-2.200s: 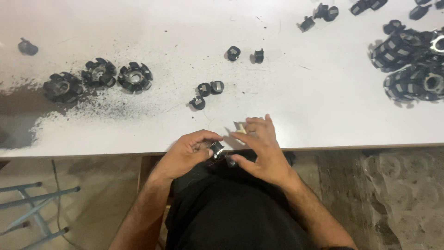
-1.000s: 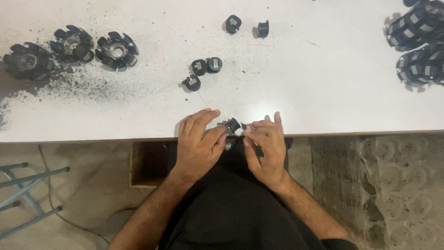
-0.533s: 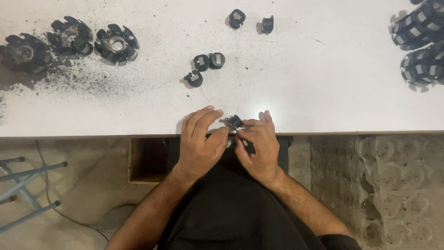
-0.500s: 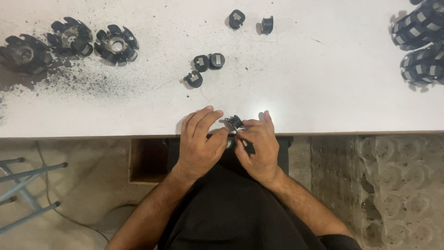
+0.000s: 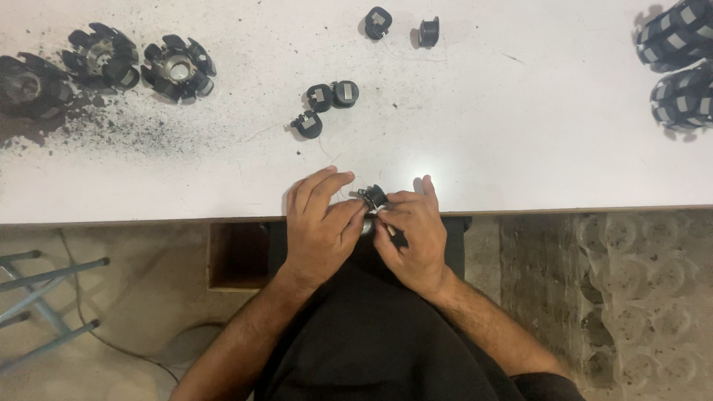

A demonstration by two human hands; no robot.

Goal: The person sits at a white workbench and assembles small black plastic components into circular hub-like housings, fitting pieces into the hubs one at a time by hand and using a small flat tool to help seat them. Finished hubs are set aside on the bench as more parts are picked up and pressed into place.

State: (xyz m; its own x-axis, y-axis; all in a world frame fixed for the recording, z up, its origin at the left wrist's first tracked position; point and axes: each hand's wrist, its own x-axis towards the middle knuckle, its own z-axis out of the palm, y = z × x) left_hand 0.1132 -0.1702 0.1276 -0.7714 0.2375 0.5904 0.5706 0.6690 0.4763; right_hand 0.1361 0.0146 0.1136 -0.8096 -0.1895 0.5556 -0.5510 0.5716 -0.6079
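Hands [image 5: 371, 226] unmoved, pinching small black spool [image 5: 372, 197] (plastic).

Smooth white desk [image 5: 520, 134] dusted with dark gritty powder far left, matt black plastic-looking bobbins [image 5: 327, 100], metal-centred black rotors [image 5: 177, 67]

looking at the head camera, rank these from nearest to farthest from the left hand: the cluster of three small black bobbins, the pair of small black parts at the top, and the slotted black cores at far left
1. Cluster of three small black bobbins: just beyond the left hand, mid-table.
2. Pair of small black parts: top edge, slightly right.
3. Slotted black cores: far left, by the dark dust.

The last two are fairly close to call.
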